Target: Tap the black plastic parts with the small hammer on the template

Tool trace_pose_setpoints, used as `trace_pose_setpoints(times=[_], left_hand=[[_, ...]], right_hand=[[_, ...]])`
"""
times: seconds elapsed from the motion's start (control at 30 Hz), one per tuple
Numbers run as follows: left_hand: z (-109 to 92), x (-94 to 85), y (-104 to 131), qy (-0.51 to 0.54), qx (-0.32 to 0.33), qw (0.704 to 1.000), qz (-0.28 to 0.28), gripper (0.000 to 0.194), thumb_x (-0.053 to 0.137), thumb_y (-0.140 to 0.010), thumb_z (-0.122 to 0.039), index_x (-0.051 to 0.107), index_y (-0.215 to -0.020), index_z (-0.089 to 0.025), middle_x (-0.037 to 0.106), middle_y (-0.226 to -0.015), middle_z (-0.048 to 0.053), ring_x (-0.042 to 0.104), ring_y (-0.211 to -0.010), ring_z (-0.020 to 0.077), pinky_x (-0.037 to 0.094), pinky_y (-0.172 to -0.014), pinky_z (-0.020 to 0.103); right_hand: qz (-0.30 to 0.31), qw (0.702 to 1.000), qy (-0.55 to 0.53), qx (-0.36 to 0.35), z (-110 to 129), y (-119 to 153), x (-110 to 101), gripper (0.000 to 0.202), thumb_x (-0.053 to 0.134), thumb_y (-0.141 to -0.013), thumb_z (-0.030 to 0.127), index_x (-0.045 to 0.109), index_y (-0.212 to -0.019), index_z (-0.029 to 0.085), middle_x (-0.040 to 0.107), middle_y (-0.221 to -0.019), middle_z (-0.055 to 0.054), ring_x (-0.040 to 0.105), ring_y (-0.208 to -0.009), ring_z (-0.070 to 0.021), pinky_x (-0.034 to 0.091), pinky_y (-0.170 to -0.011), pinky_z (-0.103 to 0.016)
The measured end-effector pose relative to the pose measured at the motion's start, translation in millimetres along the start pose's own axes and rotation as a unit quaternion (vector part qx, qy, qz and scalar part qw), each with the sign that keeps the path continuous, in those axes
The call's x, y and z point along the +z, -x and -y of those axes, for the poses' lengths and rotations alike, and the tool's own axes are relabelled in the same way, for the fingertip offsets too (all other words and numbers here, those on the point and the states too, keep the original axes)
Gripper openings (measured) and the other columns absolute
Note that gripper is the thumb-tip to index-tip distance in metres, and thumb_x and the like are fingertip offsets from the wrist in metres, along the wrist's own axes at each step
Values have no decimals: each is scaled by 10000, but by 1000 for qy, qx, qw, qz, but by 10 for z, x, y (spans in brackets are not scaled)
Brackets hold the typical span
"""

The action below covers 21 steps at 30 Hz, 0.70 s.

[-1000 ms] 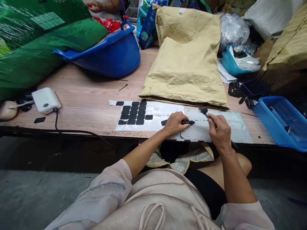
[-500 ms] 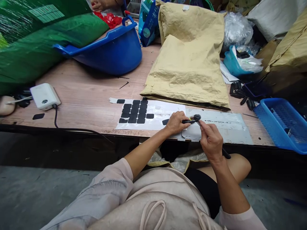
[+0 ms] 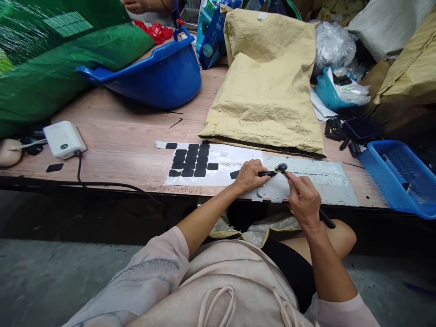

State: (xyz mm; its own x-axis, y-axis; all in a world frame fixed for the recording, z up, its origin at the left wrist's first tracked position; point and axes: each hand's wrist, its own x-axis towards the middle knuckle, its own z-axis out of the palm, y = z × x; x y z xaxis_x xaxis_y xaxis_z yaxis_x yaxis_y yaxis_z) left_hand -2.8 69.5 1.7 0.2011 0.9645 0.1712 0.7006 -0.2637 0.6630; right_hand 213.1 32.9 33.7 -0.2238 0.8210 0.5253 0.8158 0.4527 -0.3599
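Observation:
My left hand [image 3: 250,175] is closed on a thin black part with a yellow-green band [image 3: 270,173], over the right end of a white sheet [image 3: 218,178]. My right hand [image 3: 304,197] grips a tool with a round black head [image 3: 281,167] and a dark handle [image 3: 327,219] that sticks out below the wrist. The round head meets the end of the black part. Both are above a grey board [image 3: 320,181]. Rows of black rounded stickers [image 3: 191,160] lie on the white sheet.
A tan paper sack [image 3: 265,91] stands behind the sheet. A blue basin [image 3: 153,72], a green bag [image 3: 68,68] and a white box with a cable [image 3: 64,138] are at the left. At the right edge sits a blue basket [image 3: 398,177]. Another person's hand [image 3: 136,5] shows at the top.
My right hand has moved slightly right and down, and the tool's dark handle sticks out further. My left hand stays nearly in place, still holding the black part.

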Motion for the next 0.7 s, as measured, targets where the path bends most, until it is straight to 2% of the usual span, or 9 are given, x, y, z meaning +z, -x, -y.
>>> trace_pose_setpoints(times=[0.1,0.2,0.33,0.47,0.53,0.6,0.67,0.7], left_hand=[[-19,-5,4,1,-9,1000,-4,154,769,-876,-283,836,-1001,-222,660,-895,47,624,-913,225,501,-869,362],[-36,0,7,-3,-14,1000,-4,168,790,-856,-290,819,-999,-206,662,-904,51,627,-920,232,501,-868,368],[-18,20,-13,-13,-9,1000,-3,188,825,-835,-307,785,-986,-202,671,-937,50,635,-940,239,502,-883,378],[-2,3,-33,-23,9,1000,-8,146,786,-888,-308,750,-985,-204,682,-959,54,644,-963,242,509,-879,378],[-50,-26,34,-33,35,998,-31,147,739,-932,-323,737,-1017,-203,693,-1001,74,643,-981,248,513,-887,387],[-136,-43,203,-44,90,994,-44,199,655,-994,-363,729,-1076,-198,703,-1058,108,644,-1003,256,515,-907,404],[-214,-20,472,-44,170,985,-4,280,557,-1046,-407,720,-1134,-197,712,-1089,131,655,-1003,254,520,-910,403],[-233,11,628,-38,208,977,40,305,519,-1062,-415,715,-1150,-200,717,-1085,133,665,-991,245,526,-895,387]], right_hand=[[-25,1000,18,-1,-157,-113,-35,357,484,-1052,304,755,-1281,270,751,-995,-82,688,-942,-226,520,-815,-331],[-22,999,50,0,-415,-279,-22,337,506,-1038,324,769,-1241,266,739,-980,-80,672,-924,-232,496,-784,-336],[25,996,81,-20,-788,-454,125,298,546,-993,305,794,-1155,266,693,-921,-69,622,-899,-233,465,-795,-342],[30,995,83,-37,-998,-499,291,287,563,-970,299,803,-1121,251,685,-940,-79,578,-895,-243,462,-831,-369],[21,996,77,-33,-1035,-490,340,273,575,-962,307,805,-1098,250,690,-945,-79,574,-904,-248,468,-847,-380],[18,997,74,-26,-1046,-476,364,266,583,-957,311,806,-1090,254,691,-944,-78,573,-909,-251,472,-854,-388],[20,997,73,-22,-1045,-465,373,276,580,-957,309,808,-1103,253,690,-944,-81,574,-916,-254,476,-856,-393],[21,997,72,-19,-1042,-462,374,282,579,-957,307,808,-1111,252,689,-947,-84,574,-923,-257,477,-859,-396]])
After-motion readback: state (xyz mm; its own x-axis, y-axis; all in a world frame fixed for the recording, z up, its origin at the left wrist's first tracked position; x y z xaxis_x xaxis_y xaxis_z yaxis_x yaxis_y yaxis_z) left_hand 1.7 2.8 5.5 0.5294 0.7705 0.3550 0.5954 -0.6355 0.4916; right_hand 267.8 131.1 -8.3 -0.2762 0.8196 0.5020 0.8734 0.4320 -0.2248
